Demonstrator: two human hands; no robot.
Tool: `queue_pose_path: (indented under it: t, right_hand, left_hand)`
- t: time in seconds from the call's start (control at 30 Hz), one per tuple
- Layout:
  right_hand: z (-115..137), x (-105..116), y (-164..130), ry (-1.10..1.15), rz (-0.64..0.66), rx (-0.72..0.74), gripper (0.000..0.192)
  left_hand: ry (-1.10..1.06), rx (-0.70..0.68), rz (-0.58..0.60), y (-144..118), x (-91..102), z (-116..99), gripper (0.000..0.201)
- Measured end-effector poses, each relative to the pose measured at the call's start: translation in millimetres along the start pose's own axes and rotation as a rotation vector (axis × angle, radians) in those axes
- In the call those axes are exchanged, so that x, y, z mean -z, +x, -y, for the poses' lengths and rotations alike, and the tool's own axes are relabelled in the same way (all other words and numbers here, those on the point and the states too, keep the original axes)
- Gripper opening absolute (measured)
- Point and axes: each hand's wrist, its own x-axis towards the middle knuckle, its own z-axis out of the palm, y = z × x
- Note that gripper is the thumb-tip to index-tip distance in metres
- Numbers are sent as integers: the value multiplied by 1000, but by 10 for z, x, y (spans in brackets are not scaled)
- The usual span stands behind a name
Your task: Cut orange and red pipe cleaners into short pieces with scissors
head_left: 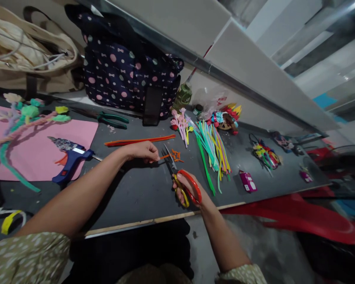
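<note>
My left hand (pixel 144 152) pinches a short orange pipe cleaner (pixel 165 157), whose free end points toward the scissors. In my right hand (pixel 189 185) are scissors (pixel 175 167) with one red and one yellow handle loop. Their blades are spread apart around the tip of the orange piece; whether they touch it I cannot tell. Small cut orange bits (pixel 176 155) lie in a loose pile just beyond the blades. Behind my left hand, long orange pipe cleaners (pixel 140 140) lie side by side on the dark table (pixel 130 189).
At the left, a blue glue gun (pixel 72 156) rests on pink paper (pixel 44 165) with pipe-cleaner flowers (pixel 29 112). Green-handled pliers (pixel 112 119), a phone (pixel 152 105) and a patterned bag (pixel 118 59) stand behind. Coloured pipe cleaners (pixel 210 146) and a purple box (pixel 248 181) lie right.
</note>
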Motion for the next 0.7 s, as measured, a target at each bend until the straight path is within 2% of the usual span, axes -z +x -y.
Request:
queue_pose_path:
  t: [0.23, 0.57, 0.7]
  right_hand:
    - [76, -26, -16, -68, 9, -23, 47]
    - [111, -32, -18, -27, -8, -8, 46]
    - [101, -9, -8, -40, 3, -12, 44]
  left_hand:
    - [0, 26, 13, 26, 18, 12, 24]
    - [18, 19, 60, 54, 15, 28, 28]
    - [19, 32, 38, 37, 3, -11, 27]
